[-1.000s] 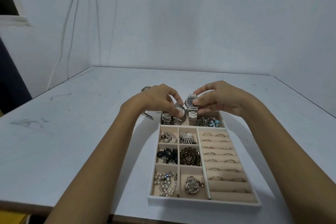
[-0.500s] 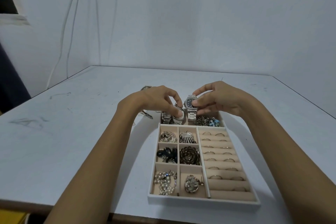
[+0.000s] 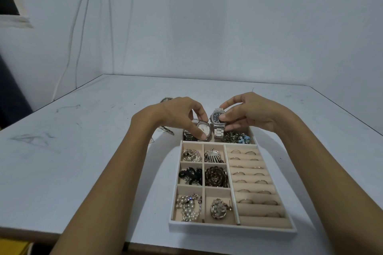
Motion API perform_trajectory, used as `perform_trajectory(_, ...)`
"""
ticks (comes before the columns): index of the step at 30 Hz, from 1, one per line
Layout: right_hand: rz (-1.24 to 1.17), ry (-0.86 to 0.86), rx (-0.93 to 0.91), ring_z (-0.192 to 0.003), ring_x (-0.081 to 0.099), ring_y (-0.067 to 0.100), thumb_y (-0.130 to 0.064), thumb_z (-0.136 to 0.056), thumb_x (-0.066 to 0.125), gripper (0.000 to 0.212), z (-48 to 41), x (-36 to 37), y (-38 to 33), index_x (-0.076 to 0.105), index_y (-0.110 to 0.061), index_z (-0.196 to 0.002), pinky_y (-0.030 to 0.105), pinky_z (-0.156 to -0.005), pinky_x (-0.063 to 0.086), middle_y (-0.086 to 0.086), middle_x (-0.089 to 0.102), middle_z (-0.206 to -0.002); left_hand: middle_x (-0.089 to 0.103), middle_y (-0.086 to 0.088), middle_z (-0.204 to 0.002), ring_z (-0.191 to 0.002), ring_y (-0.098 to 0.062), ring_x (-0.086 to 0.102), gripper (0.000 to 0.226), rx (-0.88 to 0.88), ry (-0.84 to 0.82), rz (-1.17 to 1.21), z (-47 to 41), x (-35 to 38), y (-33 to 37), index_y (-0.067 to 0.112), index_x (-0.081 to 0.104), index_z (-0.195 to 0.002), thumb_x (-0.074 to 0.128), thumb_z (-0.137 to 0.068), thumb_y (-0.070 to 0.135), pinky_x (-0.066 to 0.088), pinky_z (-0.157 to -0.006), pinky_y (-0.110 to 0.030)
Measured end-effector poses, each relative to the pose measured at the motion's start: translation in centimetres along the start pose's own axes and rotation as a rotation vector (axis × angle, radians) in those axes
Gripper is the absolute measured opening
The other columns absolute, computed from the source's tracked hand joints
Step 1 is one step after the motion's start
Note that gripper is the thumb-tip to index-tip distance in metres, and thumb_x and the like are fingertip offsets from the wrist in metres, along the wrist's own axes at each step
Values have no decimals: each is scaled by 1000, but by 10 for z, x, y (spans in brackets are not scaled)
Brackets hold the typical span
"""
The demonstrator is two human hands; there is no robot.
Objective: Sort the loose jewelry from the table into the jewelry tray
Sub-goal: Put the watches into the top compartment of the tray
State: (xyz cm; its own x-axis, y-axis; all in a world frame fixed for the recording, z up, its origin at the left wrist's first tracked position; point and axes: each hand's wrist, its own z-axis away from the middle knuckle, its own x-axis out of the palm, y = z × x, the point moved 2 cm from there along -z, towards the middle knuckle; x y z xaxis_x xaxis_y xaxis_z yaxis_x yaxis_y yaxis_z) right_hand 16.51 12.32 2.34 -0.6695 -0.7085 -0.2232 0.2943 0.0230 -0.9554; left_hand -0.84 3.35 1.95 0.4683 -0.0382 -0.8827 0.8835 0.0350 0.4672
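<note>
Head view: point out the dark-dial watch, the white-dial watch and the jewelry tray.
dark-dial watch (image 3: pixel 216 118), head view, on its dial face.
white-dial watch (image 3: pixel 204 129), head view, on its dial face.
jewelry tray (image 3: pixel 232 231), head view, on its near front wall.

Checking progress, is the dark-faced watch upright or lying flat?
Upright: the dark-faced watch stands dial forward, band reaching down into the jewelry tray, right hand pinching it.

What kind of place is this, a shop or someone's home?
Hard to say; likely a plain room or makeshift workspace, not a shop: a bare wall with loose cables, a scuffed white table, and a single jewelry tray.
</note>
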Motion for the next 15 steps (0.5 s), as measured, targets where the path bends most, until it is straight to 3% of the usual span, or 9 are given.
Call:
perform_trajectory(7,-8,1,0,-67,72,25,13,-77,69,32,0,0,0,58,3,-106,28,-60,61,20,71,-87,59,20,-97,-94,-10,56,35,1,-4,-26,-3,1,-3,34,65,-97,80,-68,47,44,-78,-28)
perform_trajectory(15,-4,-6,14,-69,72,26,13,-77,69,32,-2,2,3,58,3,-106,30,-65,62,19,71,-84,54,18,-99,-94,-7,50,37,-27,-12,-8,-6,4,-11,40,59,-100,78,-69,48,40,-77,-28)
